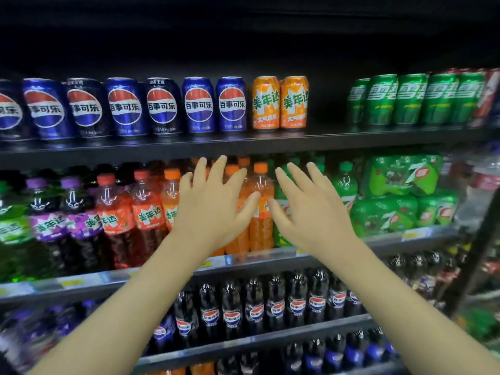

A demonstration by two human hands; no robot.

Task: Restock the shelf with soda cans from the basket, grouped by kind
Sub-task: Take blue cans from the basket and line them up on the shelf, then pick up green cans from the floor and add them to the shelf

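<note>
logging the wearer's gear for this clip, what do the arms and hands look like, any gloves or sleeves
Both arms are bare as far as the frame shows: no sleeves in view. The left hand and right hand wear no gloves, and no rings, watch or wristband are visible.

Light fell evenly from the front, while the recess above the black metal top shelf stayed dark. Glare streaked the shiny blue aluminium cans. Motion blur smeared the left and right edges, where wide-angle distortion bowed the shelves.
</note>
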